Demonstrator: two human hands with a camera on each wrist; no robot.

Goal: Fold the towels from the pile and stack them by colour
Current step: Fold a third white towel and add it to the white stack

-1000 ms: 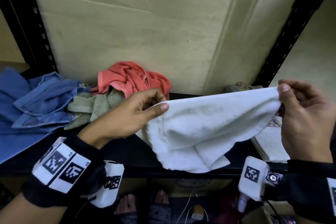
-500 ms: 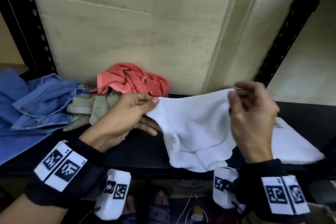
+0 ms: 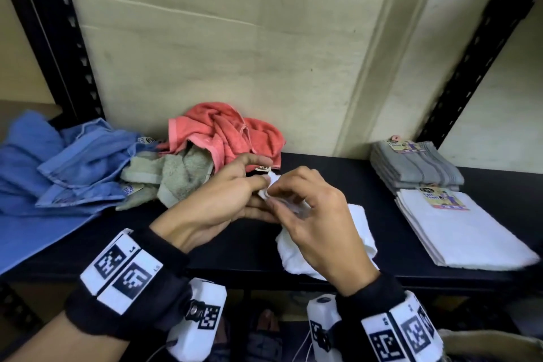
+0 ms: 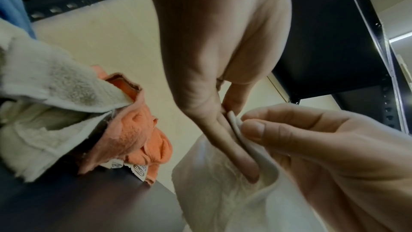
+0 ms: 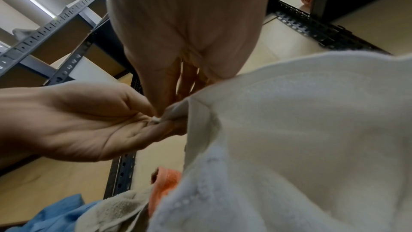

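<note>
white towel (image 3: pixel 361 232) corners pinched together, left hand (image 3: pixel 223 203) & right hand (image 3: pixel 317 223) grip meeting, palms facing.

On the shelf (image 3: pixel 338 161) there are two hands (image 3: pixel 211 203), one white towel (image 3: pixel 360 232) held, one red towel (image 3: pixel 223 129), one green towel (image 3: pixel 179 176), some blue cloths (image 3: pixel 73 164), and two folded stacks (image 3: pixel 414 167): one grey, one white.

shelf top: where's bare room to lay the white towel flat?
Bare shelf lies between the coral towel and the grey stack, and along the front edge left of both hands. The left end is crowded with blue cloth; the right end holds the folded white stack.
</note>
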